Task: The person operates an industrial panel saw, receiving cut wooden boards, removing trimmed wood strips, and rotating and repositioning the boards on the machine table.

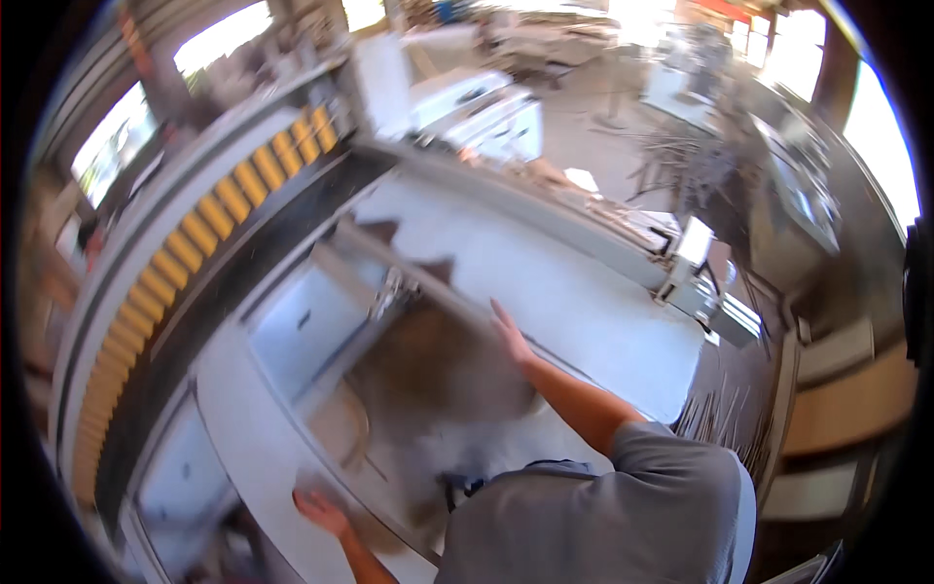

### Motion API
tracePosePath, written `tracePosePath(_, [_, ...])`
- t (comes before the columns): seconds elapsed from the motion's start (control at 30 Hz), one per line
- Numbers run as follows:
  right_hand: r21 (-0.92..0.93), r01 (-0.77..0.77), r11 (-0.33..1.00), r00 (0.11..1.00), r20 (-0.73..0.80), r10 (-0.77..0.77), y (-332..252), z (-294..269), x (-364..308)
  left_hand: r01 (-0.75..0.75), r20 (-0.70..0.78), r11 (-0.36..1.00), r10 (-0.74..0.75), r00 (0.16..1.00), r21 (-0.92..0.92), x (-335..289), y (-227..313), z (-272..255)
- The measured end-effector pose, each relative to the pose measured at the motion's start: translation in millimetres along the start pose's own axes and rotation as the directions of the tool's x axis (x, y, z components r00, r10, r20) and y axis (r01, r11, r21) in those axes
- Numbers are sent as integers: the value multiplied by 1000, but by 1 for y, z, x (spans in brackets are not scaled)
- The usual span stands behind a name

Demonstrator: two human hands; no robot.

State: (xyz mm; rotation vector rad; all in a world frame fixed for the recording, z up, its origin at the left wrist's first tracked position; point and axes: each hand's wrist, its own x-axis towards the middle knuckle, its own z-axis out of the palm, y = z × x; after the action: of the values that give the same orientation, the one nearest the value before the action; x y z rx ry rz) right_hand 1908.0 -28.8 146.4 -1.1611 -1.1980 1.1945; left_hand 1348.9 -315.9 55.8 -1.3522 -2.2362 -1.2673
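Note:
My right hand is stretched out with fingers extended, beside the edge of a pale table. A long, narrow rail or strip runs along that edge toward it. My left hand is lower left, over or on another long pale table, fingers and thumb apart. Motion blur hides whether either hand touches a surface. I make out nothing held in them. Between the tables is a gap with a brownish floor and a metal fitting.
A long machine beam with yellow strips curves along the left. A pale clamp-like unit stands at the far table's right end. Thin offcuts lie beyond it. Boards lean at right; white cabinets stand behind.

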Motion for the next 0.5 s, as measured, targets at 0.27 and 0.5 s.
tracePosePath(0.27, [691,-721,-41,693,720,-39,-149,157,-160,736,215,412,-777,592,-538,-130,239,-115])
tracePosePath(0.5, [402,-916,10,398,911,-111,-182,204,-321,301,343,-176,-615,710,-937,-127,330,-186])
